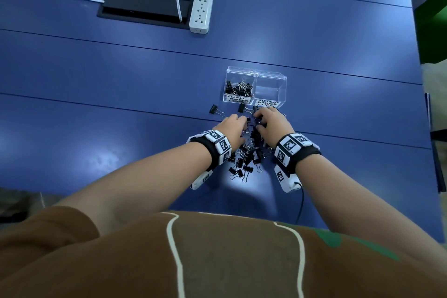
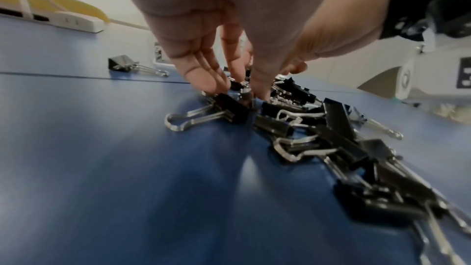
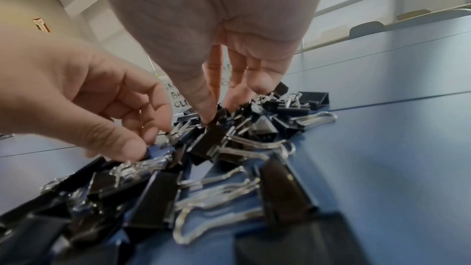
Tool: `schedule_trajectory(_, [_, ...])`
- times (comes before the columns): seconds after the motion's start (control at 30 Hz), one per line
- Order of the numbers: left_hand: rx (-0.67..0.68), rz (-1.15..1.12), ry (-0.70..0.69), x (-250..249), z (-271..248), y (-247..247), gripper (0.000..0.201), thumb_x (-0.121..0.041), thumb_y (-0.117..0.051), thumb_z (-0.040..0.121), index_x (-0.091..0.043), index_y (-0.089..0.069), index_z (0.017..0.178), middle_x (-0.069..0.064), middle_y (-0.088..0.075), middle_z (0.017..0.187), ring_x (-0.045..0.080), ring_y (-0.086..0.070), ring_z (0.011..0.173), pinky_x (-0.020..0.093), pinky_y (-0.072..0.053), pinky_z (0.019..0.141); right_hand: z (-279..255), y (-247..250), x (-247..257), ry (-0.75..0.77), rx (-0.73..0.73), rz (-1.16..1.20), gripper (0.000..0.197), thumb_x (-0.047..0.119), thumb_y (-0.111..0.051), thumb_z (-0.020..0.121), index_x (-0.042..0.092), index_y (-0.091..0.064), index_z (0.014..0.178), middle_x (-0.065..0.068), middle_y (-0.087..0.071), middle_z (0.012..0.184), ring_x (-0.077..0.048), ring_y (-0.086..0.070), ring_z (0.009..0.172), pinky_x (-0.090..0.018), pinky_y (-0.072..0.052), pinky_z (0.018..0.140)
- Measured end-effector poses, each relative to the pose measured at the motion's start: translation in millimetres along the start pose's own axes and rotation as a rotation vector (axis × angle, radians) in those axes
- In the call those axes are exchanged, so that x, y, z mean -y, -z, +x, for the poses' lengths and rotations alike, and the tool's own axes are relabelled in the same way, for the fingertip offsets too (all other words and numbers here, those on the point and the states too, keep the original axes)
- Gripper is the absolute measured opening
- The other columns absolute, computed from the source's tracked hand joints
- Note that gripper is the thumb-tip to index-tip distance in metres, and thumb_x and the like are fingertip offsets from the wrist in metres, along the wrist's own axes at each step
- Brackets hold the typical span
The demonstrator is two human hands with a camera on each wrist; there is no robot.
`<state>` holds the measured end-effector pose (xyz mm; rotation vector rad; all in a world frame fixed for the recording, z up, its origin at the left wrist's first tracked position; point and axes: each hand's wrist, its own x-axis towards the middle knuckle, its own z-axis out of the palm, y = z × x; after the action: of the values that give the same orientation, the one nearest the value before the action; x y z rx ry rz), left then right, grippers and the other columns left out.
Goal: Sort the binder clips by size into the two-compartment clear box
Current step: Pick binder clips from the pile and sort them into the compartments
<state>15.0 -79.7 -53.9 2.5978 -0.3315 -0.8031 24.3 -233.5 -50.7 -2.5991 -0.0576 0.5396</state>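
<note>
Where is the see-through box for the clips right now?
In the head view the clear box stands on the blue table just beyond both hands, right of centre, with the pile of binder clips on its near side.

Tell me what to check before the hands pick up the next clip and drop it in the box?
1. Clear box upright and open on top: ok.
2. Small compartment holds clips already: ok.
3. Medium compartment has room: ok, it looks empty.
4. Left hand reaches the pile of binder clips: ok, fingertips are down in it.
5. Right hand has just one clip: cannot tell, fingers are among several.
6. Size of the touched clip known: cannot tell.
</note>
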Motion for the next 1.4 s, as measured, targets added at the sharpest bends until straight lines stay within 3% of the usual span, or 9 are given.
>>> schedule_trajectory(0.3, [-0.077, -0.003, 0.023, 14.7, 1.0, 12.9, 0.023, -0.010, -0.053, 0.086, -0.013, -0.049, 0.108, 0.008, -0.052, 0.114, 0.027, -0.053, 0.101, 0.044, -0.051, 0.085, -10.4, 5.7, -11.8, -0.036, -0.080, 0.102, 0.026, 0.002, -0.051, 0.083, 0.013, -0.064, 0.102, -0.007, -0.060, 0.097, -0.019, -0.054, 0.078, -0.030, -0.050, 0.080])
schedule_trajectory(0.47, [-0.130, 0.086, -0.110, -0.9, 8.6, 7.9, 0.030, -0.018, -0.058, 0.088, -0.016, -0.049, 0.117, 0.009, -0.045, 0.114, 0.026, -0.049, 0.103, 0.039, -0.051, 0.076, -14.7, -4.4, 0.4, 0.077, -0.005, -0.008, 0.018, 0.012, -0.061, 0.082, 0.007, -0.066, 0.098, -0.008, -0.056, 0.097, -0.024, -0.053, 0.092, -0.034, -0.048, 0.084])
schedule_trajectory(0.6, [-0.062, 0.072, -0.029, -5.8, 17.3, 3.5, 0.027, -0.016, -0.055, 0.088, -0.015, -0.051, 0.115, 0.013, -0.045, 0.120, 0.031, -0.052, 0.091, 0.038, -0.047, 0.071, -14.2, -14.2, 3.5, 0.071, 0.045, -0.074, 0.019, 0.010, -0.061, 0.082, 0.002, -0.065, 0.099, -0.016, -0.055, 0.103, -0.033, -0.053, 0.100, -0.038, -0.048, 0.087])
schedule_trajectory(0.73, [-0.054, 0.065, -0.002, -3.6, 18.4, 6.1, 0.027, -0.008, -0.053, 0.089, -0.014, -0.055, 0.116, 0.018, -0.041, 0.131, 0.025, -0.046, 0.086, 0.035, -0.047, 0.078, -15.3, -8.5, 5.6, 0.047, 0.030, 0.006, 0.011, 0.006, -0.061, 0.078, 0.006, -0.060, 0.089, -0.009, -0.056, 0.094, -0.023, -0.050, 0.085, -0.032, -0.045, 0.082])
schedule_trajectory(0.83, [-0.071, 0.040, -0.024, 3.0, 16.4, 7.7, 0.018, -0.005, -0.050, 0.089, -0.006, -0.053, 0.107, 0.018, -0.044, 0.122, 0.025, -0.045, 0.076, 0.038, -0.048, 0.073, -17.4, -1.6, 2.4, -0.014, -0.001, 0.137, 0.008, 0.008, -0.061, 0.077, 0.013, -0.056, 0.079, 0.002, -0.055, 0.077, -0.018, -0.051, 0.071, -0.028, -0.046, 0.069])
schedule_trajectory(0.97, [-0.111, 0.091, -0.099, 8.0, 14.1, 11.5, 0.014, -0.003, -0.048, 0.090, -0.002, -0.052, 0.103, 0.017, -0.043, 0.112, 0.025, -0.043, 0.067, 0.040, -0.050, 0.069, -18.5, 6.6, -6.8, -0.081, -0.107, 0.325, 0.017, 0.009, -0.060, 0.080, 0.015, -0.062, 0.096, 0.004, -0.055, 0.078, -0.014, -0.052, 0.071, -0.026, -0.048, 0.074])
schedule_trajectory(1.03, [-0.151, 0.061, -0.110, 9.7, 14.5, 17.4, 0.015, -0.003, -0.046, 0.092, -0.001, -0.053, 0.105, 0.016, -0.045, 0.109, 0.024, -0.045, 0.070, 0.040, -0.051, 0.073, -18.1, 10.9, -10.5, -0.121, -0.121, 0.387, 0.022, 0.009, -0.054, 0.085, 0.018, -0.064, 0.102, 0.002, -0.056, 0.077, -0.014, -0.051, 0.068, -0.027, -0.047, 0.070])
schedule_trajectory(1.23, [-0.315, 0.070, -0.015, 27.0, 14.8, 30.3, 0.018, -0.008, -0.046, 0.089, -0.010, -0.056, 0.104, 0.010, -0.055, 0.112, 0.030, -0.050, 0.101, 0.042, -0.049, 0.086, -21.8, 15.4, -12.5, -0.257, -0.055, 0.671, 0.027, 0.009, -0.036, 0.089, 0.019, -0.054, 0.071, 0.000, -0.051, 0.067, -0.017, -0.044, 0.056, -0.030, -0.040, 0.055])
schedule_trajectory(1.4, [-0.317, 0.309, -0.167, 20.8, 10.4, 17.2, 0.022, -0.023, -0.052, 0.089, -0.015, -0.060, 0.108, 0.005, -0.057, 0.114, 0.027, -0.046, 0.109, 0.037, -0.042, 0.093, -28.6, 6.1, -3.3, -0.165, 0.038, 0.521, 0.010, 0.020, -0.057, 0.082, 0.017, -0.049, 0.076, 0.003, -0.051, 0.070, -0.013, -0.043, 0.058, -0.029, -0.042, 0.058])
